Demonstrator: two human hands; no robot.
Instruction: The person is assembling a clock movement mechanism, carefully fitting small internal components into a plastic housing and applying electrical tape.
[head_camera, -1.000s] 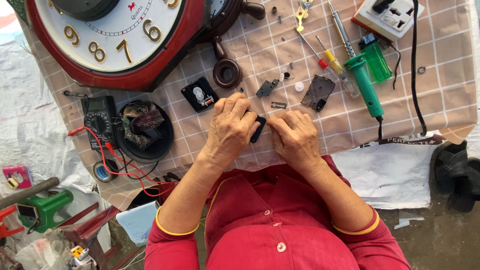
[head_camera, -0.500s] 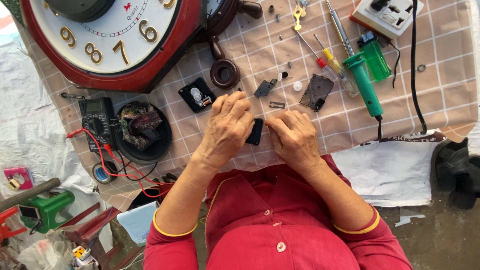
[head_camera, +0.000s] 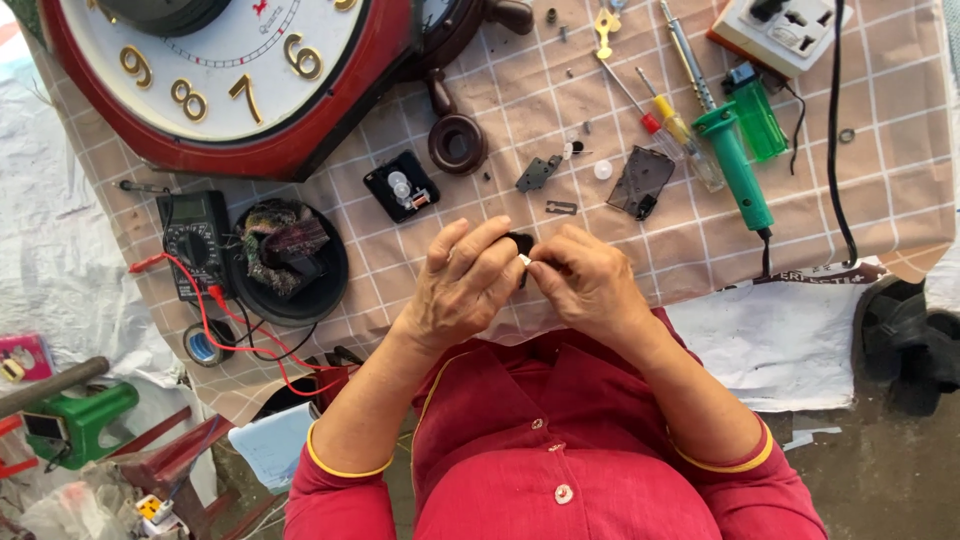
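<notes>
Clock (head_camera: 230, 80): red rim, white face w/ gold numbers. Cloth (head_camera: 880, 150): beige, checked. Iron (head_camera: 735, 165): green. Shirt (head_camera: 550, 450): red, yellow cuffs.

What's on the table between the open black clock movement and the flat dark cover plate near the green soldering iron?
In the head view, between the clock movement and the cover plate lie a small grey metal bracket, a white round bit and tiny loose parts.

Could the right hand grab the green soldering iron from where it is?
Probably yes: the green soldering iron lies uncovered, up and right of the right hand, but both hands are pinching a small black part.
</notes>
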